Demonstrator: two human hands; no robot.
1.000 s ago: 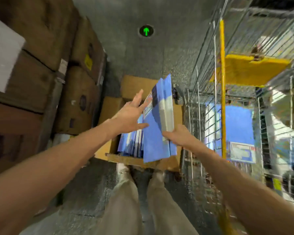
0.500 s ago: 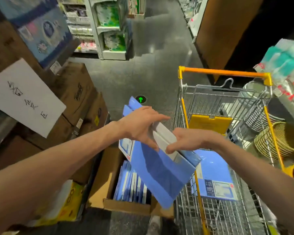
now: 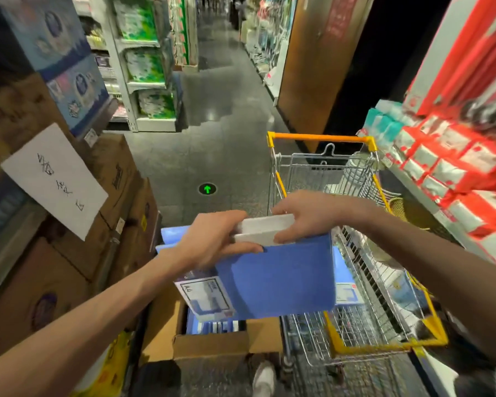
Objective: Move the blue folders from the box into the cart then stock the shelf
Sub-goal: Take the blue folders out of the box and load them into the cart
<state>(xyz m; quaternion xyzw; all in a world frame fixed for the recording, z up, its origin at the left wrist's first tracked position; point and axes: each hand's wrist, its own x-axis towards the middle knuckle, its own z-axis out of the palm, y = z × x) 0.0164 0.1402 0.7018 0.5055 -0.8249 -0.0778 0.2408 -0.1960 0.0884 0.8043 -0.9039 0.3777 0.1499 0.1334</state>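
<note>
Speckled grey stone floor (image 3: 212, 138) of a shop aisle, flanked by stocked white shelves (image 3: 146, 84). An open brown cardboard box (image 3: 212, 346) on the floor holds upright blue folders (image 3: 212, 327). Just beside it, a silver wire cart with yellow trim (image 3: 384, 345) has a flat blue folder (image 3: 344, 292) inside. The left hand (image 3: 212, 243) and right hand (image 3: 307, 216) each clasp the white spine edge of a glossy blue folder bundle (image 3: 281, 277), held above the box and the cart's rim

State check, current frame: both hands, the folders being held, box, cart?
left hand: grip on top edge of held folders.
right hand: grip on the same top edge.
held folders: lifted, hanging above box and cart edge.
box: open, boxed folders standing inside.
cart: cart folder lies inside.
</note>
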